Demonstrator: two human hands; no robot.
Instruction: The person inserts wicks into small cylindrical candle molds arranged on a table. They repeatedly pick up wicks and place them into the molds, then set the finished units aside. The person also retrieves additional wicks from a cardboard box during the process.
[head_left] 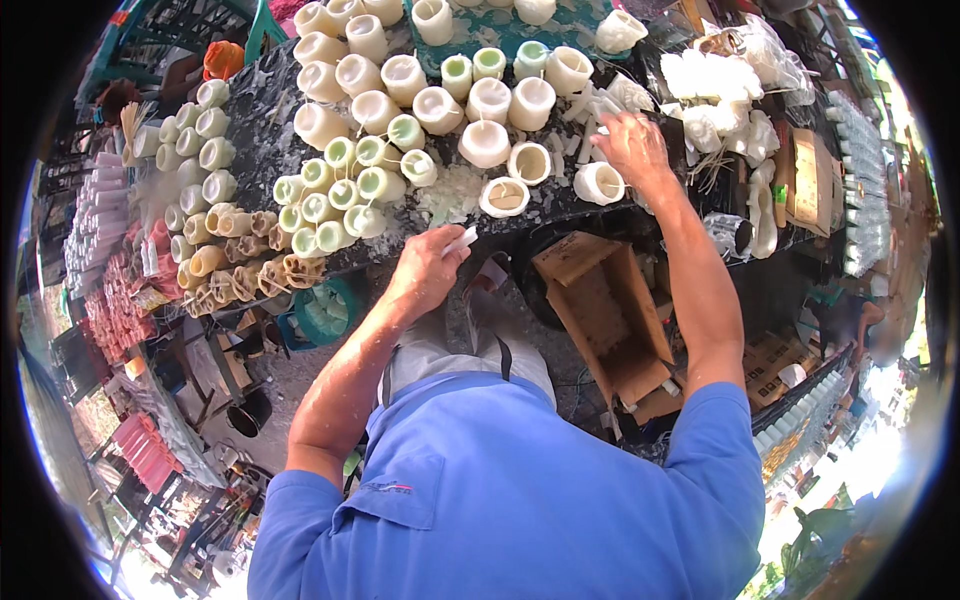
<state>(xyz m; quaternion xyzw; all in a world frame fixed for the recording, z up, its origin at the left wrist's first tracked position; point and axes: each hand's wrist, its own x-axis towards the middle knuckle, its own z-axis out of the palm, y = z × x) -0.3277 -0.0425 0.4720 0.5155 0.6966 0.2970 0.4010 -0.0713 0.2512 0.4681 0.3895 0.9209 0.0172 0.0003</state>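
"Pinching the stick, the left hand has it by the near edge of the bench, tip jutting out. Good grip?"

"Seems so. It looks like wax and could snap, so I'd squeeze lightly."

"And the right hand?"

"Stretched forward at the scraps, fingers bent down; I can't tell whether they pinch one."

"Anything in its way?"

"One cup sits just beside that wrist, on the near side. Lifting before drawing back should avoid knocking it."

"Farther out?"

"Green candles crowd together beyond the left hand; I'd keep the knuckles clear of them."
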